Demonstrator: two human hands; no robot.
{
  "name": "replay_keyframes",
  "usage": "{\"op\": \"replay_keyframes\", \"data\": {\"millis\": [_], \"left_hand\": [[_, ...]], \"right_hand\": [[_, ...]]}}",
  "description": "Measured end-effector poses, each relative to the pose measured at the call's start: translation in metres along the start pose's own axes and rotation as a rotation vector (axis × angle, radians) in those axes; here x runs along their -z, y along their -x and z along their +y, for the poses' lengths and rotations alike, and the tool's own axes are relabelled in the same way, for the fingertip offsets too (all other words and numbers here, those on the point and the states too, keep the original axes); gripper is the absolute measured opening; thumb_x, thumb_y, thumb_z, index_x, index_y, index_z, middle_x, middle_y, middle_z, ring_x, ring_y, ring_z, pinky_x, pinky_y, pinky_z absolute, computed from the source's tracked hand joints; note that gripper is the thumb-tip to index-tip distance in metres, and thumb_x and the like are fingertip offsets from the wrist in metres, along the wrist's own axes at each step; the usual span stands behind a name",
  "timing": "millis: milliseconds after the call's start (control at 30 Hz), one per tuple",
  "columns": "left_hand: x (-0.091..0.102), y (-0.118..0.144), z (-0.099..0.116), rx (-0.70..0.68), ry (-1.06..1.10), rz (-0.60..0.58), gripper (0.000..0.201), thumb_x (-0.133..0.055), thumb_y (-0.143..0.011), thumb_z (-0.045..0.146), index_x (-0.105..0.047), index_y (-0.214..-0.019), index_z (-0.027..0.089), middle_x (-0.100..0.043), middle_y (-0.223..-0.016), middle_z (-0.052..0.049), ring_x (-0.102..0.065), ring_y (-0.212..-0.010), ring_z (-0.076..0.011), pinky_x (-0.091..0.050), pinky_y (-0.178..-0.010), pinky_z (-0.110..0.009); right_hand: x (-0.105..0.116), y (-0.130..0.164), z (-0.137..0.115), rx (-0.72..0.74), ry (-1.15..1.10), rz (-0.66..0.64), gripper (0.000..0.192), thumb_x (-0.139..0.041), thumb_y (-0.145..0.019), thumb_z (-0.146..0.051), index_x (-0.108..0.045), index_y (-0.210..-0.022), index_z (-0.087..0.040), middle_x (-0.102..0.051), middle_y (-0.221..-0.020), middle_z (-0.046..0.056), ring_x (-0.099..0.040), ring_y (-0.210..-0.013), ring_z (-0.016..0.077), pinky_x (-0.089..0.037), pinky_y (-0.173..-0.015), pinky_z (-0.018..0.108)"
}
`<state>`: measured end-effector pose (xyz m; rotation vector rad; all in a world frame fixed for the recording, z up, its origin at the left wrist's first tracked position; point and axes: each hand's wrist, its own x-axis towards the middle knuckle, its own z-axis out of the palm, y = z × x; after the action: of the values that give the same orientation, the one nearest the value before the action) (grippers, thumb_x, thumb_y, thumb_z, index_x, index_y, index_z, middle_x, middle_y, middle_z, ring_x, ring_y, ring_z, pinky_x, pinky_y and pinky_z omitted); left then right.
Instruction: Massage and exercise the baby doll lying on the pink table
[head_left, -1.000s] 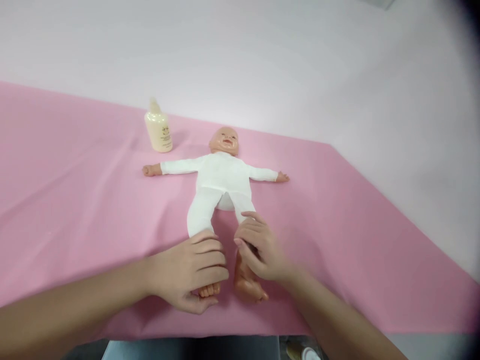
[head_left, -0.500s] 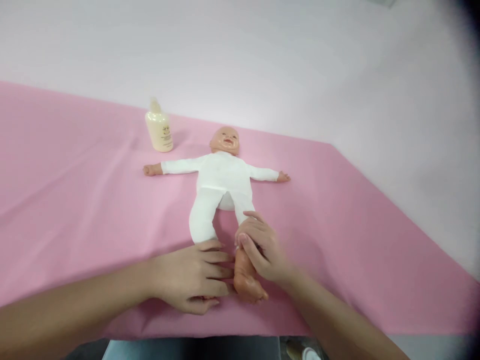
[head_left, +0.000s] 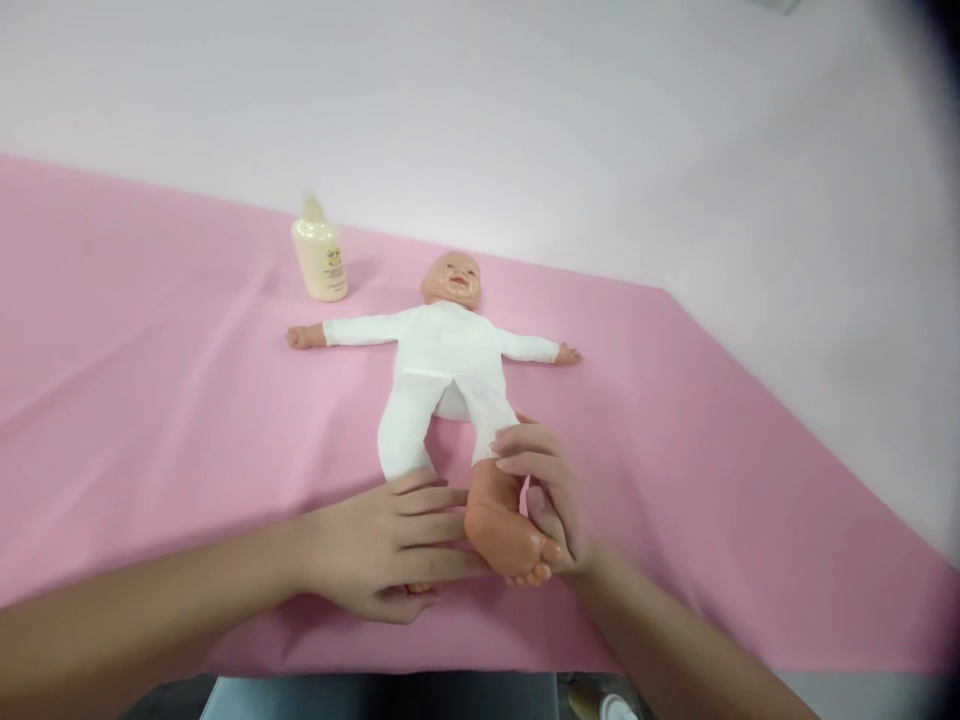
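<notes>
A baby doll (head_left: 446, 355) in a white bodysuit lies on its back on the pink cloth (head_left: 150, 400), arms spread, feet toward me. My right hand (head_left: 544, 490) grips the doll's bare foot (head_left: 499, 525) on the right side and holds it lifted off the cloth. My left hand (head_left: 382, 545) lies over the doll's other foot, which is mostly hidden, with its fingers reaching to the lifted foot.
A cream lotion bottle (head_left: 320, 255) stands upright on the cloth beyond the doll's outstretched arm, at the left. The cloth's near edge runs just below my forearms. A white surface lies beyond the cloth at the back and right.
My right hand has turned and raised the doll's foot, whose sole now faces me. My left hand's fingers slid right from the other foot toward the lifted one.
</notes>
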<state>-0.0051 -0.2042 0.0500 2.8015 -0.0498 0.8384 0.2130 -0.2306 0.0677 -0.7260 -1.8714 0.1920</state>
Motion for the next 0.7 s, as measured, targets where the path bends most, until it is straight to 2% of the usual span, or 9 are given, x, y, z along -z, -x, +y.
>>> {"op": "replay_keyframes", "data": {"millis": [67, 200, 300, 467, 700], "left_hand": [[-0.0004, -0.0001, -0.0002, 0.0, -0.028, 0.029, 0.047, -0.055, -0.084, 0.019, -0.051, -0.13, 0.015, -0.063, -0.124, -0.012, -0.048, -0.124, -0.0269, -0.04, -0.105, -0.045], [-0.0017, -0.0002, 0.0001, 0.009, -0.073, 0.079, 0.048, -0.055, -0.082, 0.02, -0.049, -0.129, 0.015, -0.065, -0.116, -0.011, -0.051, -0.116, -0.0279, -0.042, -0.102, -0.047], [-0.0016, -0.0005, 0.0004, 0.005, -0.083, 0.125, 0.048, -0.055, -0.08, 0.02, -0.049, -0.128, 0.014, -0.066, -0.11, -0.011, -0.052, -0.112, -0.0281, -0.044, -0.1, -0.048], [-0.0003, -0.0008, -0.0002, 0.001, -0.054, 0.158, 0.047, -0.056, -0.077, 0.021, -0.051, -0.124, 0.013, -0.066, -0.104, -0.01, -0.053, -0.107, -0.0272, -0.044, -0.1, -0.049], [0.0015, -0.0033, 0.0009, -0.006, -0.042, 0.191, 0.033, -0.056, -0.076, 0.019, -0.056, -0.109, 0.014, -0.066, -0.096, -0.009, -0.055, -0.102, -0.0259, -0.045, -0.098, -0.049]], "right_hand": [[0.0012, -0.0004, 0.0005, 0.047, 0.027, -0.029, 0.027, -0.034, -0.094, -0.022, -0.057, -0.109, -0.023, -0.062, -0.101, 0.008, -0.059, -0.103, 0.0223, -0.039, -0.107, 0.05], [0.0035, -0.0044, 0.0015, 0.164, 0.123, -0.167, 0.033, -0.04, -0.088, -0.031, -0.054, -0.116, -0.02, -0.064, -0.108, 0.01, -0.059, -0.112, 0.026, -0.034, -0.111, 0.053], [0.0022, -0.0074, 0.0011, 0.199, 0.205, -0.223, 0.038, -0.043, -0.086, -0.034, -0.051, -0.12, -0.021, -0.065, -0.112, 0.008, -0.058, -0.117, 0.0246, -0.034, -0.113, 0.051], [-0.002, -0.0076, -0.001, 0.171, 0.276, -0.217, 0.036, -0.042, -0.091, -0.043, -0.047, -0.121, -0.024, -0.065, -0.108, 0.006, -0.06, -0.117, 0.0211, -0.036, -0.115, 0.046], [-0.0035, -0.0056, -0.0008, 0.158, 0.242, -0.213, 0.033, -0.051, -0.088, -0.038, -0.048, -0.117, -0.023, -0.066, -0.107, 0.007, -0.06, -0.117, 0.021, -0.029, -0.118, 0.045]]}}
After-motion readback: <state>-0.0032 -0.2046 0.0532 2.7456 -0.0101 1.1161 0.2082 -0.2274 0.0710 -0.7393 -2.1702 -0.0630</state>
